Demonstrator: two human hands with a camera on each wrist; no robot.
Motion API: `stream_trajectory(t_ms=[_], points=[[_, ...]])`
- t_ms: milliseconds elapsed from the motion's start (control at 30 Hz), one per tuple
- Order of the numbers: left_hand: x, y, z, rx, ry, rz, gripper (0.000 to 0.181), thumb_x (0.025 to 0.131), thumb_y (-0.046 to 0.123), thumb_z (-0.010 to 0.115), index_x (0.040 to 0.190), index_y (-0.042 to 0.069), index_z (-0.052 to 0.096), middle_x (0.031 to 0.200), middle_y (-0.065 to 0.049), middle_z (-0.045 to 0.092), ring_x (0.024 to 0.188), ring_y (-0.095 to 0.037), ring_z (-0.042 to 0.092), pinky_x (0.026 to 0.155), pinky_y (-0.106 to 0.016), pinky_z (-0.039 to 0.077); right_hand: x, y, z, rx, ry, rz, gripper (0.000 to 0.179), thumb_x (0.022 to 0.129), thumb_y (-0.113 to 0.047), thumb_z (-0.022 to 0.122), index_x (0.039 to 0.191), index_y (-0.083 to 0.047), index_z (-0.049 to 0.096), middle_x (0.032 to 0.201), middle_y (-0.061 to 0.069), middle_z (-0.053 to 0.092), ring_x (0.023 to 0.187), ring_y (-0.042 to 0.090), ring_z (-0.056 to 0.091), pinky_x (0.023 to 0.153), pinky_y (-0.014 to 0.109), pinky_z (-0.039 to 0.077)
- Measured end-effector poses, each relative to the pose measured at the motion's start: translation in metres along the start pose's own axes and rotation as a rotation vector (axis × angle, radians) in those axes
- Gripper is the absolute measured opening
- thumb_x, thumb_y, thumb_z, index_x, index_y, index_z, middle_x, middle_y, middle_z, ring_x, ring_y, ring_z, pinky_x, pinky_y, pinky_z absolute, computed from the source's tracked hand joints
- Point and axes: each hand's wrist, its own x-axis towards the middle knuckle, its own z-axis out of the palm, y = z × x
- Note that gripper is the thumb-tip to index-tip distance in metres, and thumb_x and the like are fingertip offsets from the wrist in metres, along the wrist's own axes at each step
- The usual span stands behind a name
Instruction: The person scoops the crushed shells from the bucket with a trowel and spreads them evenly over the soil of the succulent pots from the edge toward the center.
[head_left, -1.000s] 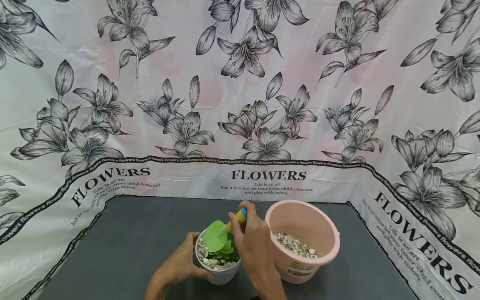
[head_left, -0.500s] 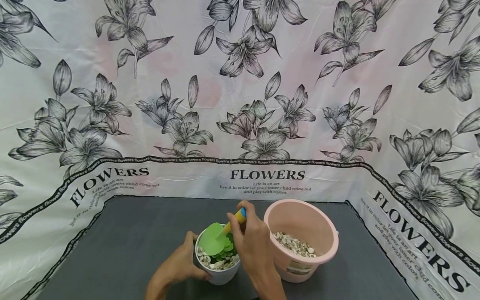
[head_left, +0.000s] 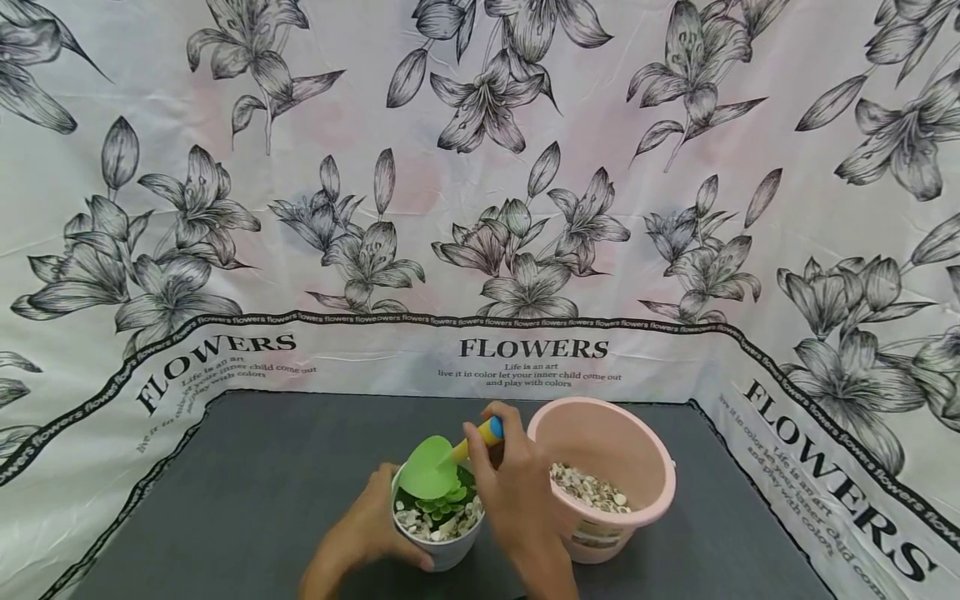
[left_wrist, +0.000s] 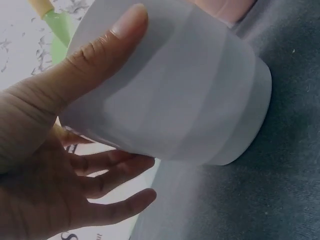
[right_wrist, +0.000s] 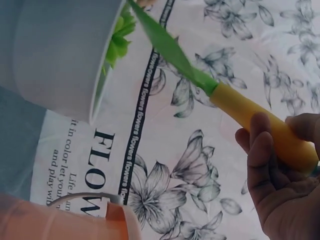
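Observation:
A white flower pot [head_left: 444, 552] stands on the dark table, holding a green leafy plant [head_left: 442, 507] with pale pebbles [head_left: 424, 525] around it. My left hand [head_left: 372, 523] grips the pot from the left; in the left wrist view the thumb lies along its wall, with fingers on the other side. My right hand [head_left: 513, 483] holds a toy shovel by its yellow handle [right_wrist: 265, 125]. The shovel's green blade [head_left: 430, 468] hangs over the pot's back rim and covers part of the plant. No pebbles show on the blade.
To the right of the pot stands a pink bucket [head_left: 652, 508] with pebbles [head_left: 588, 488] in the bottom. Behind the dark grey table surface [head_left: 285, 467] hangs a white cloth [head_left: 390, 358] printed with flowers and lettering, which also runs along both sides.
The shovel blade dips and shifts left over the pot, then rises a little and moves back right with my right hand. My left hand keeps its hold on the pot.

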Motion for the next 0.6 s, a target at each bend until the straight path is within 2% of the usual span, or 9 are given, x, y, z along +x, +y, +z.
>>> stream_trajectory(t_ms=[167,333,400,467,533,600], points=[[-0.001,0.000,0.005,-0.014,-0.008,-0.007,0.108,0.052,0.017,0.106,0.131,-0.002,0.036,0.127,-0.016,0.053,0.115,-0.023,0.057,0.098,-0.035,0.052,0.002,0.003,-0.011,0.082,0.043,0.111,0.017,0.101,-0.012,0.071,0.114,-0.005,0.063,0.073,0.005,0.068,0.058,-0.001,0.059,0.052,0.018,0.051],[-0.005,-0.001,0.002,0.006,-0.036,0.034,0.108,0.060,0.018,0.104,0.137,-0.006,0.033,0.131,-0.019,0.056,0.118,-0.027,0.060,0.100,-0.034,0.052,0.004,0.009,-0.021,0.112,0.111,0.167,0.017,0.101,-0.014,0.071,0.113,-0.004,0.064,0.067,0.005,0.069,0.053,0.006,0.063,0.050,0.019,0.052],[-0.005,0.001,-0.001,0.016,-0.061,0.054,0.112,0.063,0.021,0.103,0.143,-0.011,0.031,0.135,-0.024,0.054,0.122,-0.032,0.059,0.103,-0.041,0.052,0.005,0.011,-0.026,0.098,0.174,0.186,0.017,0.101,-0.014,0.071,0.113,-0.003,0.064,0.071,0.006,0.069,0.053,0.009,0.065,0.051,0.017,0.052],[-0.004,0.005,-0.005,0.034,-0.089,0.049,0.123,0.066,0.029,0.102,0.153,-0.013,0.025,0.145,-0.030,0.049,0.132,-0.044,0.055,0.111,-0.056,0.048,0.008,0.014,-0.033,0.063,0.242,0.194,0.018,0.101,-0.013,0.070,0.113,-0.001,0.064,0.077,0.009,0.069,0.055,0.011,0.067,0.053,0.014,0.053],[-0.002,0.012,-0.009,0.061,-0.103,0.025,0.133,0.067,0.036,0.100,0.162,-0.007,0.018,0.157,-0.034,0.039,0.143,-0.055,0.043,0.115,-0.074,0.036,0.011,0.018,-0.041,0.015,0.316,0.189,0.019,0.101,-0.012,0.070,0.113,0.003,0.064,0.078,0.011,0.069,0.057,0.010,0.067,0.055,0.011,0.053],[0.001,0.020,-0.010,0.111,-0.083,0.005,0.138,0.067,0.044,0.098,0.167,0.003,0.013,0.165,-0.034,0.029,0.150,-0.062,0.030,0.114,-0.083,0.026,0.014,0.021,-0.049,-0.047,0.384,0.184,0.021,0.101,-0.011,0.070,0.114,0.004,0.065,0.076,0.012,0.070,0.059,0.004,0.065,0.057,0.010,0.051]])
